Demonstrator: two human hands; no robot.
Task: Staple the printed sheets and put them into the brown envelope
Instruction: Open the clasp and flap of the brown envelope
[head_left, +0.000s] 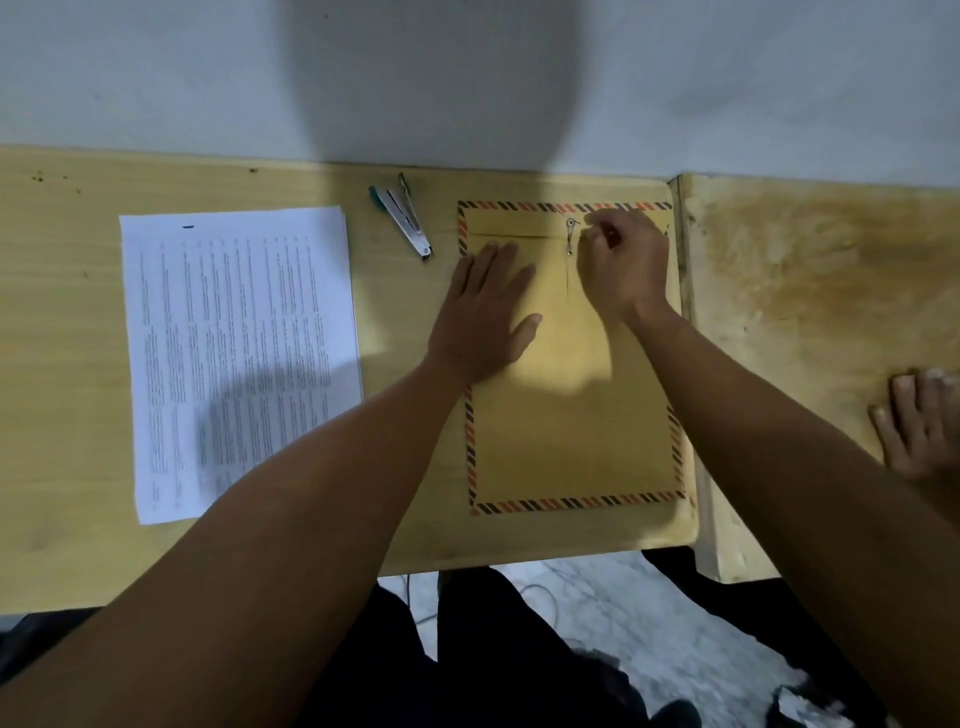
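Note:
The brown envelope (571, 415) with a striped red-and-black border lies flat on the right part of the wooden desk, flap end toward the wall. My left hand (483, 317) rests flat on its upper left, fingers spread. My right hand (626, 265) is curled at the flap, fingertips pinched on the closure string beside the two button fasteners (570, 236). The stack of printed sheets (239, 358) lies on the desk to the left, untouched. A silver stapler (402, 215) with a teal end lies open between sheets and envelope, near the wall.
The wooden desk (62, 364) backs onto a white wall. A second, rougher wooden table (810, 291) adjoins on the right, and another person's hand (917, 426) rests on it. Below the desk edge are dark trousers and a pale floor.

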